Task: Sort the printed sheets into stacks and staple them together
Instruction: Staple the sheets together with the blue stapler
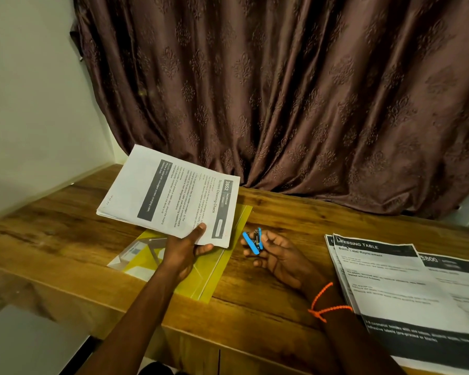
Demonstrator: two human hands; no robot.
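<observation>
Centre frame, above the yellow folder (222,269) | your left hand (186,251) pinches the "Screen Cleaning Check" stack (171,196) by one corner | your right hand (278,254) grips the blue stapler (253,240) | risk: sheets may fan apart before stapling.

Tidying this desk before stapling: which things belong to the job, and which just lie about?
In use:
held sheets, in left hand
blue stapler, in right hand
printed stacks

Lying about:
yellow folder
curtain

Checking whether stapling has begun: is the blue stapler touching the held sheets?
Apart. The head view shows bare table between the blue stapler in the right hand and the held sheets.
</observation>
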